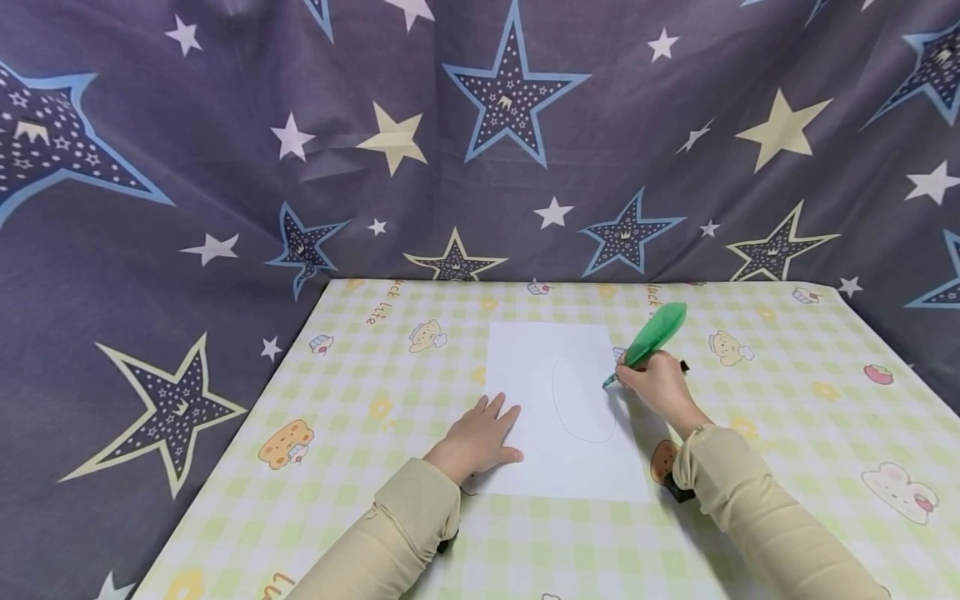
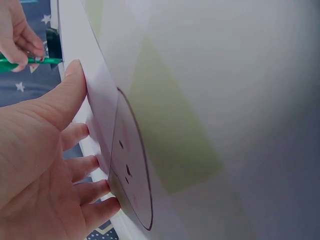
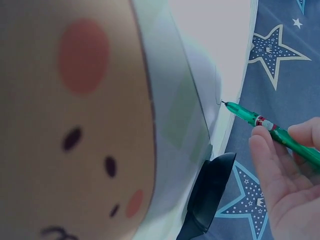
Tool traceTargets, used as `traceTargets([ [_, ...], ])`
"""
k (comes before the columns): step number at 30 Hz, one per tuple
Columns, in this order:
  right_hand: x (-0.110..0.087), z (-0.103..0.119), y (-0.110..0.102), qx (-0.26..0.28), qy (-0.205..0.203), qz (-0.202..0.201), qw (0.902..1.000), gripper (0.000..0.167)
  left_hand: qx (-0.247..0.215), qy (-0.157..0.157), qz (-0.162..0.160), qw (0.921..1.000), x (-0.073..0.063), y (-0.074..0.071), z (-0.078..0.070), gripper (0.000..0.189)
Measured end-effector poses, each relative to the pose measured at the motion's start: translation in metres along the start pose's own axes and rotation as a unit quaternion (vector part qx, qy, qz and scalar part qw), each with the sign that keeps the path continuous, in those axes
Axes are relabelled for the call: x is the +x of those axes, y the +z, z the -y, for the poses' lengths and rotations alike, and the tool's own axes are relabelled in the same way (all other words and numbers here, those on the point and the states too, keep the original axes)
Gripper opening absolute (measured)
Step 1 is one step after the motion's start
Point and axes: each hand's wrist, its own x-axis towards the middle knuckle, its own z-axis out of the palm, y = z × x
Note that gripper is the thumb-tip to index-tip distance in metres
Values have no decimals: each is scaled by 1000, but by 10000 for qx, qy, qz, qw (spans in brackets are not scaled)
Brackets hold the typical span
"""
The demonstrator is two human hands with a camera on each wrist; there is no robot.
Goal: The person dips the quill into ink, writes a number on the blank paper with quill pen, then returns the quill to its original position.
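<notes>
Starry cloth [image 1: 337, 175] hangs beyond the table [image 1: 795, 450]. Head view: left hand [image 1: 477, 437] splayed over the left edge of the paper [image 1: 540, 471], right hand [image 1: 660, 386] pinching a pen [image 1: 654, 336] just inside the right edge. Left wrist: fingers apart, holding nothing. Right wrist: tip at the end of a curve [image 3: 216, 87] — apparently mid-stroke; continuing calls for steady paper.

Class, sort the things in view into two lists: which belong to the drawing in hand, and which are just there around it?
Belongs to the drawing:
- green pen, held in the right grip
- white paper, with the left grip resting at its edge
- curved line on the paper

Just there:
- checked tablecloth, underneath
- starry backdrop, hanging behind
</notes>
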Motion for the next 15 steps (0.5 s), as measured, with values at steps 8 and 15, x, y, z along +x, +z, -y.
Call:
traceTargets([
  [8, 1, 0, 1, 82, 64, -3, 9999, 17, 26, 2, -12, 10000, 0, 0, 0, 72],
  [15, 1, 2, 2, 86, 63, 4, 9999, 17, 91, 16, -28, 10000, 0, 0, -1, 72],
])
